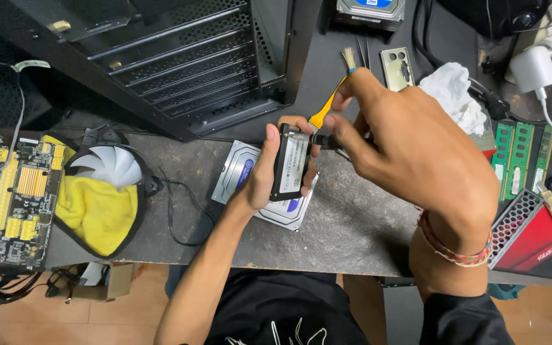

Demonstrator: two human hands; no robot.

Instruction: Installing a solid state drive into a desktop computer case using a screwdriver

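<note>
Slim black drive (291, 161) upright on edge above the table (352, 230), over a silver hard disk (241, 176) lying flat. Clamped in the left hand (269, 169), fingers curled round its far edge, thumb on the near face. Right hand (410, 147) closed on a yellow-handled brush (330, 102), bristles pointing up and away, handle end at the drive's top corner. Brushing apparently under way: 1 drive in hand, label face looking clean, rear side hidden. Fan (111, 167), yellow cloth (97, 214), motherboard (14, 198) and computer case (186, 64) nearby.
</note>
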